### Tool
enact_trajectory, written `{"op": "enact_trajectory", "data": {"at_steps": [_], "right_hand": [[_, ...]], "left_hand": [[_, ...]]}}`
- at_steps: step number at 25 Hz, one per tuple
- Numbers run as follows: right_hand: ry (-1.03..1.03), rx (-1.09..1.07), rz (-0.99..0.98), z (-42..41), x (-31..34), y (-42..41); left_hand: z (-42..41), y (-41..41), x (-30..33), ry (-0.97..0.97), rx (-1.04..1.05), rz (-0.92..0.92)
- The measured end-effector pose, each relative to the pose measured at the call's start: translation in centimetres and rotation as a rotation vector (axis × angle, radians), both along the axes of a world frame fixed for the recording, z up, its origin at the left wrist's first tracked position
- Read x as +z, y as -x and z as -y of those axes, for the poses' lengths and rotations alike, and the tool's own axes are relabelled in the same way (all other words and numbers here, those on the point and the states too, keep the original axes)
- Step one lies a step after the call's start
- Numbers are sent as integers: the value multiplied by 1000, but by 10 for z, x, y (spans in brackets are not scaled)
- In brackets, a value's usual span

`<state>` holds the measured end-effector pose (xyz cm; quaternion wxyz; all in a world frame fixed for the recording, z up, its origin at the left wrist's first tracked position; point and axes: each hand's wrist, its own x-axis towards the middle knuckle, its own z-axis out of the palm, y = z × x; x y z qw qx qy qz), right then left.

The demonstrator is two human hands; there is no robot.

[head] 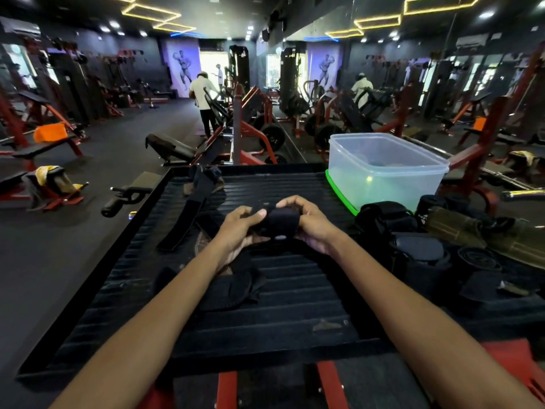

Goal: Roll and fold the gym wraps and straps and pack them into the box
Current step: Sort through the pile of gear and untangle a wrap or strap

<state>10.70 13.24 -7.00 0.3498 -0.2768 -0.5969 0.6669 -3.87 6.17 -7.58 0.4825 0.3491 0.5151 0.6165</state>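
A black wrap (278, 224), partly rolled, is held over the ribbed black platform (295, 305). My left hand (240, 228) grips its left end with thumb and curled fingers. My right hand (306, 222) curls over its right end from above. A clear plastic box (386, 169) stands on its green lid (339, 190) at the platform's far right. A long black strap (188, 214) lies flat to the left, and a black pad-like strap (233, 287) lies under my left forearm. Rolled black wraps (389, 222) and olive wraps (460, 228) are piled to the right of the box.
The platform's raised rim (147, 208) runs along its left side, with a black handle (124, 197) sticking out beyond it. Red machine frame parts (330, 385) lie under the near edge. Gym benches and machines fill the floor behind; a person (203, 101) stands far back.
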Motion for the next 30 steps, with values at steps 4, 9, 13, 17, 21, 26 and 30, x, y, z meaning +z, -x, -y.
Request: {"op": "enact_trajectory", "data": {"at_steps": [4,9,13,17,21,26,30], "right_hand": [[75,8,-11,-4,5,-1],[104,-22,-27,-4,5,-1],[55,25,-42,-7,1,-3],[22,93,-42,-7,3,-3],[79,111,-61,-12,1,-4],[109,232,-108,-13,0,-4],[97,258,-117,-9,-1,-7]], "left_hand": [[0,-1,7,-109,33,32],[4,5,7,-103,-46,-2],[3,1,4,-26,-41,95],[1,-5,5,-29,16,56],[4,-9,10,-69,33,37],[7,-2,13,-77,69,-7],[9,-4,11,-71,67,-31]]}}
